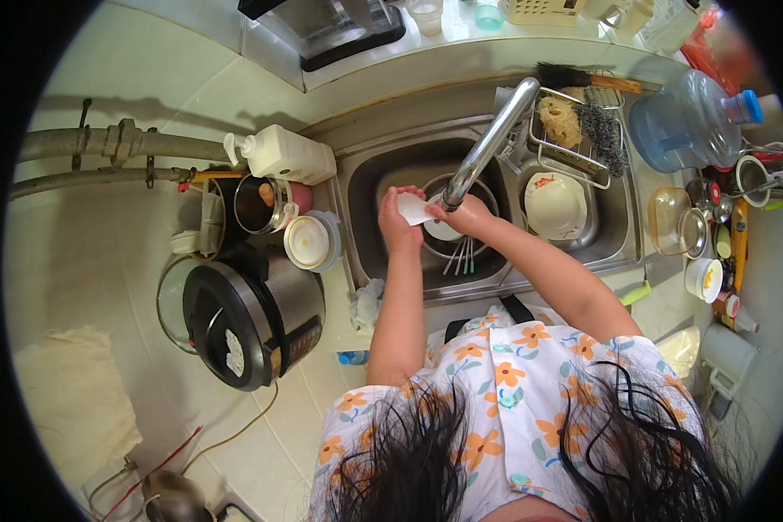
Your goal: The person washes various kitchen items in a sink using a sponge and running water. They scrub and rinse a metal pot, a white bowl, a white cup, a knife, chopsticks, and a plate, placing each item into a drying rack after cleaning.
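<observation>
Over the left sink basin (368,241), my left hand (401,220) and my right hand (466,214) hold a small white piece of dishware (412,209) between them. Its exact shape is partly covered by my fingers. Below my right hand sits a round metal bowl (491,189) with a white dish (441,230) inside. Several thin-handled utensils (462,256) lean at the bowl's near side. The chrome faucet (492,140) reaches over the basin, its spout end just above my right hand.
White plates (556,207) lie in the right basin. Behind them, a wire rack (571,160) holds a sponge (560,121) and steel scourer (601,134). A pump bottle (290,155), lidded container (308,241) and electric cooker (254,320) stand left; a water jug (685,124) lies right.
</observation>
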A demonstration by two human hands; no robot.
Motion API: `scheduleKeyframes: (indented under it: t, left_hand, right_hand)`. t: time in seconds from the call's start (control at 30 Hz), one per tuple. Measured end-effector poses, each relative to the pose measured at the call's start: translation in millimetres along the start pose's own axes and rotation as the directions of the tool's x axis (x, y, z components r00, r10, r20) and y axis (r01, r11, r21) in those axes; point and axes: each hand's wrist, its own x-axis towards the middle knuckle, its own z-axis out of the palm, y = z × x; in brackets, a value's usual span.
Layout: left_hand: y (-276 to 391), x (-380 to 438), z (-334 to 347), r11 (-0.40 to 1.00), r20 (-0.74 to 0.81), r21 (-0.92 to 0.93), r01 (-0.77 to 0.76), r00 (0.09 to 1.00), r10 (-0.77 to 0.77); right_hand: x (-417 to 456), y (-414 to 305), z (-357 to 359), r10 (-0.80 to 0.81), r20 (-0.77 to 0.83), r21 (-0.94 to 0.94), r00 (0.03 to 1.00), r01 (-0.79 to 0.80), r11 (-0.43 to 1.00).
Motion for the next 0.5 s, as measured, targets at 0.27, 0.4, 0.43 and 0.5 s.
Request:
scheduleKeyframes:
  t: [0.27, 0.4, 0.43, 0.5]
  left_hand:
    - [38, 16, -32, 0.994, -0.033, -0.110, -0.012, 0.999, 0.008]
    - [3, 11, -27, 0.959, -0.019, -0.251, 0.135, 0.989, -0.144]
    - [-10, 8, -21, 0.947, -0.017, -0.271, 0.174, 0.982, -0.186]
    - [-29, -3, -11, 0.941, -0.091, -0.272, 0.201, 0.968, -0.233]
  right_hand:
    - [6, 18, 7, -0.190, 0.077, -0.034, 0.979, 0.193, 0.981]
    - [1, 11, 3, -0.158, 0.046, -0.201, 0.986, 0.164, 0.966]
    - [-2, 8, 0, -0.123, 0.046, -0.244, 0.991, 0.130, 0.961]
    - [-19, -4, -24, -0.033, 0.087, -0.266, 0.996, 0.055, 0.962]
